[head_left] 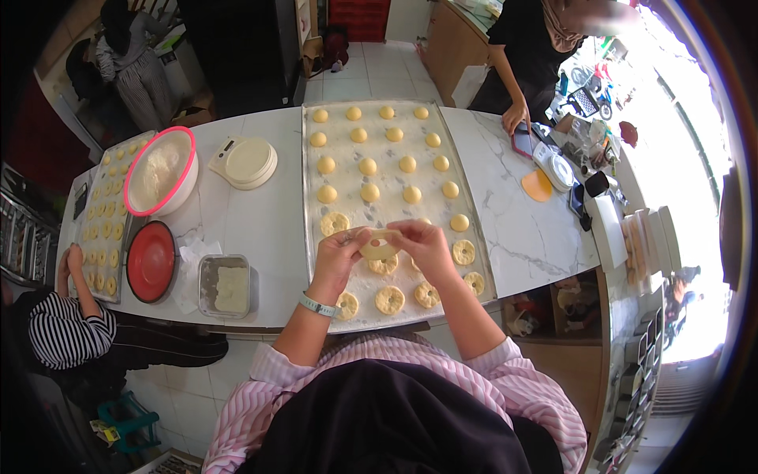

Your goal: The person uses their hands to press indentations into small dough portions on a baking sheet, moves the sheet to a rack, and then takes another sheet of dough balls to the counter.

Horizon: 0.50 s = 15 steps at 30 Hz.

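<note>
Both my hands hold a pale yellow dough ring above the front part of a large baking tray. My left hand, with a light band at its wrist, pinches the ring's left side. My right hand grips its right side with bent fingers. On the floured baking tray, round dough balls sit in rows toward the far end. Nearer me lie flattened dough rings with a hole in the middle. My hands partly hide some pieces beneath them.
Left of the tray stand a kitchen scale, a pink-rimmed bowl of dough, a red round tray and a metal tin of flour. A co-worker's hands are at another dough tray. At right, another person's hand touches a phone.
</note>
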Motion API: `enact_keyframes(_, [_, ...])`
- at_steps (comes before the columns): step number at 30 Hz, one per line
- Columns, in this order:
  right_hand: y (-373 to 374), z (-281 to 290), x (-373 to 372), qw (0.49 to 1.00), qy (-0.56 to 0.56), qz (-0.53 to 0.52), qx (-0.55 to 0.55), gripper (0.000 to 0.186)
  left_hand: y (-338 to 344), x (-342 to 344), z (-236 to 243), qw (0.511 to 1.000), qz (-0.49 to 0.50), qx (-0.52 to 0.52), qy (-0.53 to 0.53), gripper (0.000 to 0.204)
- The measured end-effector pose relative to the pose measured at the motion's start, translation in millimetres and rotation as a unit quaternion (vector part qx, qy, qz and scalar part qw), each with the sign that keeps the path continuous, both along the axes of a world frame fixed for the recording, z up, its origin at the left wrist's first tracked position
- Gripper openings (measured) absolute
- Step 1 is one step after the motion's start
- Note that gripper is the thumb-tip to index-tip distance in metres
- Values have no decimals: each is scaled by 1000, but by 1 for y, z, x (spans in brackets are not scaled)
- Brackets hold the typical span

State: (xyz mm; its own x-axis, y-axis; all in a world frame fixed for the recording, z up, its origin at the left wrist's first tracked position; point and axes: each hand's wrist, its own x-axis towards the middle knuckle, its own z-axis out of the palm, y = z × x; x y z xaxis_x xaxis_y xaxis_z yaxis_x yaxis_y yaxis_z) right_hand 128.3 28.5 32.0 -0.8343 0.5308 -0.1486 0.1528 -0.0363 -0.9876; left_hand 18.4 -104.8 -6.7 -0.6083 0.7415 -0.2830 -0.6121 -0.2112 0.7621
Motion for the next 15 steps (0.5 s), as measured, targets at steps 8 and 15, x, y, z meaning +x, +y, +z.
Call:
enact_keyframes(8, [-2, 2, -1, 1000, 14, -1, -10, 24, 0, 2, 8, 1000, -4, -18, -13, 18])
enact_keyframes(15, [-2, 2, 3, 1000, -17, -12, 3, 24, 2, 1, -2, 1000, -6, -2, -14, 20])
